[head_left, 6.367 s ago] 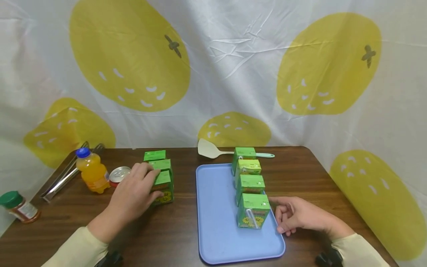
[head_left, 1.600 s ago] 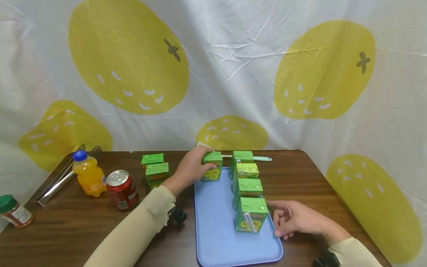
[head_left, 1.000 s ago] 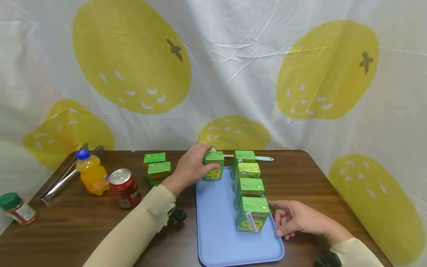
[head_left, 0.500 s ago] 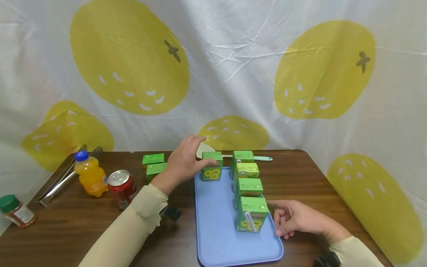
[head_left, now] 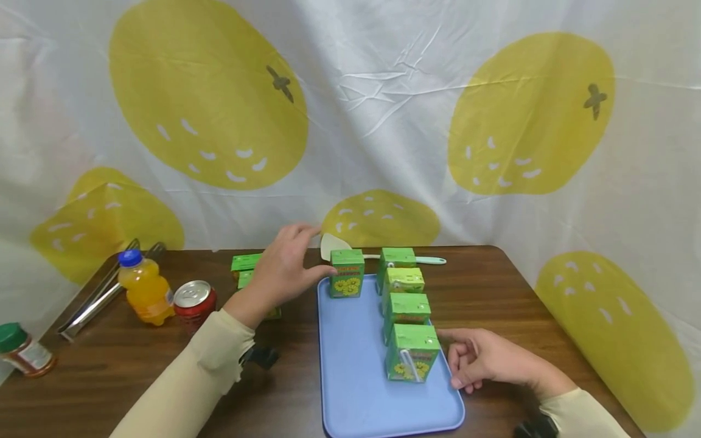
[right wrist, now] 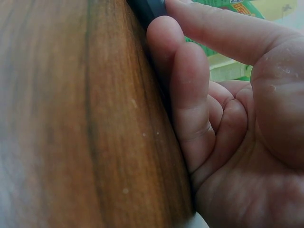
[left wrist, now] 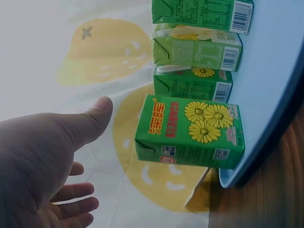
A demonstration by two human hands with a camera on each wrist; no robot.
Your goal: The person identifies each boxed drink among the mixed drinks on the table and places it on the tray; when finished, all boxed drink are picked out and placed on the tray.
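Note:
My left hand (head_left: 280,271) hangs in the air left of a green drink carton (head_left: 346,277), fingers spread and holding nothing. In the left wrist view a gap separates the thumb from that carton (left wrist: 190,128), which stands upright at the far left corner of the blue tray (head_left: 364,407). Several more green cartons (head_left: 413,353) form a row along the tray's right side. At the tray's right rim, my right hand (head_left: 490,360) grips the edge with thumb and curled fingers; the right wrist view shows the fingertips against the dark rim. Other cartons (head_left: 246,263) are partly hidden behind my left hand.
On the left stand a red can (head_left: 195,301), an orange drink bottle (head_left: 145,289) and a green-capped spice jar (head_left: 24,350). Metal tongs (head_left: 93,307) lie behind them. A spatula (head_left: 333,246) lies behind the tray, before a lemon-patterned cloth.
My left hand carried a carton from the left group to the tray's far left corner, released it and drew back leftward. My right hand stayed at the tray's rim.

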